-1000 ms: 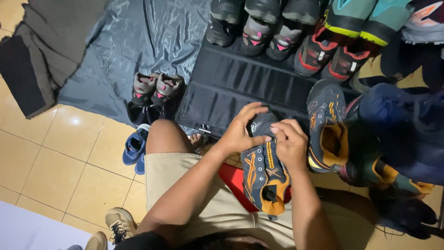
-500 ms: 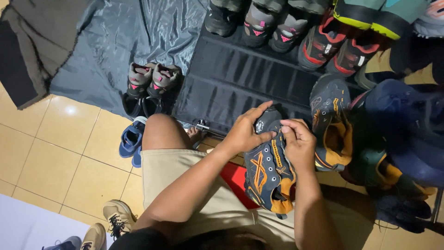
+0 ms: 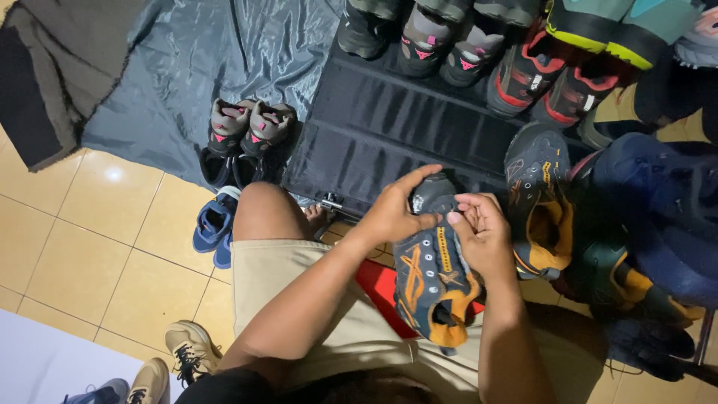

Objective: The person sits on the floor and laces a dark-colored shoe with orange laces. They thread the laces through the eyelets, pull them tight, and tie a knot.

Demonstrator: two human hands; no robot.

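While gripped by both hands, a dark grey shoe [image 3: 432,280] with orange stripes and orange lining is held over the lap.

Its toe is clasped by the left hand [image 3: 394,213], fingers curled and pressed on the upper; the lacing area is pinched by the right hand [image 3: 485,236] fingers. A matching shoe [image 3: 540,198] is seen just right of the held one, on a black mat [image 3: 389,127]; a small grey-pink pair [image 3: 243,135] lies well to its left.

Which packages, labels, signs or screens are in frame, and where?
None: no package, sign, screen or separate label shows.
Only shoes, a grey sheet and a black mat on the tiled floor; the left hand and right hand hold a dark shoe with orange trim.
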